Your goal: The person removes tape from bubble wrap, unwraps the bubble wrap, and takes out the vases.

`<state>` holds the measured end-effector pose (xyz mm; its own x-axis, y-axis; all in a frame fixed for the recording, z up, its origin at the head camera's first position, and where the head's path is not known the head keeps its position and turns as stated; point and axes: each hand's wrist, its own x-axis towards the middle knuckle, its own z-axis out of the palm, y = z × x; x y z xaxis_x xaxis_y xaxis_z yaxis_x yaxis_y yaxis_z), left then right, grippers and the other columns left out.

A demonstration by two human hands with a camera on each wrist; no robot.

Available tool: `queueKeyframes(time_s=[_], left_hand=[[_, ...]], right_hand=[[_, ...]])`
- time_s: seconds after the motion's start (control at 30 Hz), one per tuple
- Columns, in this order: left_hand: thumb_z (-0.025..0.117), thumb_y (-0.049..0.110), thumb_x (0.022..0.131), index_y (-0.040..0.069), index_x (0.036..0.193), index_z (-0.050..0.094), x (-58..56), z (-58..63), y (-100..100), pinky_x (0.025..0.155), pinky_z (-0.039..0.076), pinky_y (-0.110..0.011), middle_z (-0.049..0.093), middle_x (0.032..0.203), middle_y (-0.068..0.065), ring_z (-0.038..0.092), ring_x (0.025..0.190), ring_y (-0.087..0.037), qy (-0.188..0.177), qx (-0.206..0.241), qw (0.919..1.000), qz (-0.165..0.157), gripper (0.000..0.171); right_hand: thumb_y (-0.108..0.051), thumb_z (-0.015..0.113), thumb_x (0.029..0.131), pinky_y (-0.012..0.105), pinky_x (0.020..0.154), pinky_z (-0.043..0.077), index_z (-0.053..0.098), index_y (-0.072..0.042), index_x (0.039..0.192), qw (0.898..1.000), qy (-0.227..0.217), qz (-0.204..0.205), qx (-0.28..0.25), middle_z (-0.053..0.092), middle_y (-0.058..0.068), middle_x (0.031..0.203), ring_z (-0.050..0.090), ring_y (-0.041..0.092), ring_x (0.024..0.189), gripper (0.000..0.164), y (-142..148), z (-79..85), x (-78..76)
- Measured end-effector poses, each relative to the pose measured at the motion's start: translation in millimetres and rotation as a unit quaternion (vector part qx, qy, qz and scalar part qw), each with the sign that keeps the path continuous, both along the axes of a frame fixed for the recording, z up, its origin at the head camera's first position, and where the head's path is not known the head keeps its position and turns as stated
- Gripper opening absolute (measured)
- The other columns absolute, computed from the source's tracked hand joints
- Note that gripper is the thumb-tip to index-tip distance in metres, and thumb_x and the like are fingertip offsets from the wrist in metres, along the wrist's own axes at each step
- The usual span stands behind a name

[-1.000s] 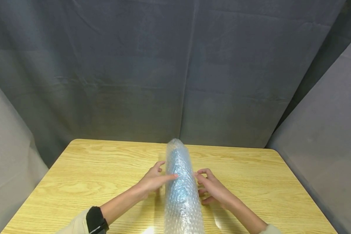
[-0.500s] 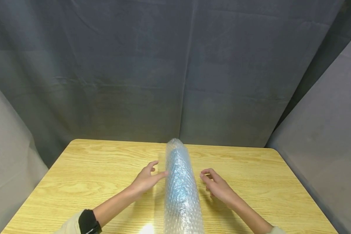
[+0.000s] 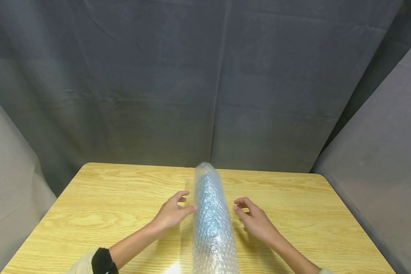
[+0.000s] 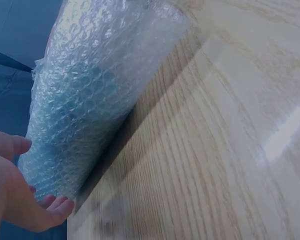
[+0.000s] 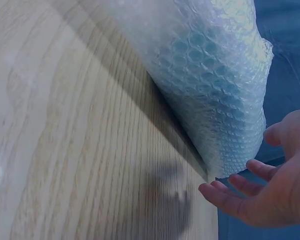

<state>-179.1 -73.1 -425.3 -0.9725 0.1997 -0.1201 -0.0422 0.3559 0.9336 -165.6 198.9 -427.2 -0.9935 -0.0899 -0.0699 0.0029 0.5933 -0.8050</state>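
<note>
A long bundle of clear bubble wrap (image 3: 212, 224) lies lengthwise on the table, with something bluish showing through it; what is inside cannot be made out. My left hand (image 3: 174, 211) is at its left side, fingers loosely bent and the thumb tip at or very near the wrap. On the other side my right hand (image 3: 257, 220) hovers a small gap away, fingers relaxed and holding nothing. Both wrist views show the bubble wrap (image 4: 85, 100) beside loosely spread fingers; the right hand (image 5: 270, 185) casts a shadow on the wood.
The wood-grain table (image 3: 123, 190) extends on both sides of the bundle. A dark grey curtain (image 3: 157, 95) hangs behind its far edge. Light grey cloth (image 3: 383, 163) drapes down at the right, and more light cloth (image 3: 10, 182) at the left.
Both hands have drawn outward from the bubble-wrapped bundle; earlier the left thumb lay over it and the right fingers were against its side. The bundle stays in place.
</note>
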Motion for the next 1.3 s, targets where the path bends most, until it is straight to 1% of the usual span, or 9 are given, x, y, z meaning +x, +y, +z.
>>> queueKeyframes(time_s=[0.17, 0.33, 0.47, 0.57, 0.8, 0.97, 1.1, 1.2, 1.3], left_hand=[[0.074, 0.028, 0.091, 0.004, 0.146, 0.047, 2.4, 1.7, 2.5, 0.085, 0.055, -0.049, 0.051, 0.139, -0.024, 0.056, 0.116, -0.039, 0.025, -0.004, 0.9997, -0.007, 0.066], [0.073, 0.029, 0.091, 0.005, 0.145, 0.048, 5.7, 3.2, 4.8, 0.086, 0.054, -0.053, 0.052, 0.138, -0.023, 0.053, 0.119, -0.042, 0.045, -0.010, 0.9986, -0.024, 0.064], [0.073, 0.028, 0.091, 0.004, 0.144, 0.048, 7.8, 3.6, 6.6, 0.088, 0.054, -0.054, 0.052, 0.137, -0.022, 0.052, 0.121, -0.043, 0.061, -0.013, 0.9976, -0.031, 0.064], [0.074, 0.027, 0.091, 0.003, 0.144, 0.049, 8.0, 3.5, 7.6, 0.089, 0.053, -0.053, 0.053, 0.137, -0.021, 0.052, 0.121, -0.042, 0.076, -0.013, 0.9965, -0.032, 0.063], [0.077, 0.026, 0.088, 0.003, 0.142, 0.051, 6.5, 1.8, 9.3, 0.096, 0.049, -0.055, 0.054, 0.136, -0.020, 0.052, 0.121, -0.042, 0.128, -0.015, 0.9907, -0.043, 0.064], [0.078, 0.025, 0.087, 0.004, 0.142, 0.051, 7.0, 0.9, 11.2, 0.099, 0.046, -0.057, 0.051, 0.138, -0.020, 0.050, 0.122, -0.043, 0.138, -0.013, 0.9890, -0.051, 0.066], [0.079, 0.024, 0.086, 0.005, 0.143, 0.051, 8.7, -0.5, 12.5, 0.094, 0.049, -0.058, 0.048, 0.142, -0.020, 0.049, 0.122, -0.047, 0.148, -0.019, 0.9872, -0.055, 0.065], [0.079, 0.022, 0.086, 0.005, 0.142, 0.053, 9.4, -2.1, 13.5, 0.094, 0.049, -0.058, 0.047, 0.144, -0.020, 0.049, 0.122, -0.046, 0.166, -0.026, 0.9840, -0.058, 0.063], [0.078, 0.019, 0.086, 0.006, 0.140, 0.055, 10.6, -2.8, 14.1, 0.099, 0.046, -0.058, 0.047, 0.145, -0.018, 0.048, 0.127, -0.042, 0.190, -0.039, 0.9790, -0.062, 0.059]], right_hand=[[-0.029, 0.056, 0.103, 0.038, 0.076, 0.056, 0.060, -0.012, 0.129, 1.000, 0.005, 0.000, -0.023, 0.061, 0.007, 0.123, 0.066, 0.028, 0.101, 0.031, -3.0, 0.9, 2.5], [-0.027, 0.058, 0.103, 0.040, 0.075, 0.058, 0.060, -0.012, 0.129, 0.998, 0.002, 0.002, -0.063, 0.060, 0.011, 0.125, 0.066, 0.027, 0.098, 0.030, -6.0, 3.3, 5.7], [-0.025, 0.059, 0.102, 0.041, 0.075, 0.059, 0.060, -0.010, 0.128, 0.997, 0.002, 0.008, -0.081, 0.059, 0.014, 0.126, 0.066, 0.029, 0.099, 0.030, -9.0, 5.1, 7.6], [-0.022, 0.060, 0.101, 0.041, 0.074, 0.059, 0.060, -0.009, 0.128, 0.996, 0.007, 0.011, -0.084, 0.059, 0.015, 0.125, 0.066, 0.030, 0.100, 0.030, -11.4, 6.0, 8.7], [-0.021, 0.062, 0.101, 0.039, 0.073, 0.060, 0.060, -0.008, 0.127, 0.995, 0.012, 0.021, -0.095, 0.060, 0.012, 0.122, 0.066, 0.025, 0.098, 0.030, -15.3, 8.8, 12.2], [-0.021, 0.062, 0.101, 0.037, 0.071, 0.061, 0.060, -0.008, 0.128, 0.994, 0.011, 0.031, -0.109, 0.059, 0.013, 0.121, 0.066, 0.024, 0.096, 0.030, -17.0, 10.9, 13.1], [-0.019, 0.061, 0.101, 0.038, 0.069, 0.061, 0.060, -0.009, 0.127, 0.994, 0.011, 0.035, -0.106, 0.059, 0.014, 0.120, 0.067, 0.025, 0.094, 0.028, -18.4, 12.5, 13.2], [-0.017, 0.060, 0.101, 0.038, 0.069, 0.061, 0.060, -0.009, 0.126, 0.994, 0.011, 0.034, -0.102, 0.059, 0.014, 0.120, 0.067, 0.025, 0.093, 0.027, -19.3, 13.4, 14.0], [-0.017, 0.060, 0.101, 0.037, 0.069, 0.061, 0.061, -0.010, 0.126, 0.994, 0.012, 0.034, -0.101, 0.059, 0.014, 0.120, 0.067, 0.025, 0.093, 0.026, -20.2, 13.9, 14.8]])
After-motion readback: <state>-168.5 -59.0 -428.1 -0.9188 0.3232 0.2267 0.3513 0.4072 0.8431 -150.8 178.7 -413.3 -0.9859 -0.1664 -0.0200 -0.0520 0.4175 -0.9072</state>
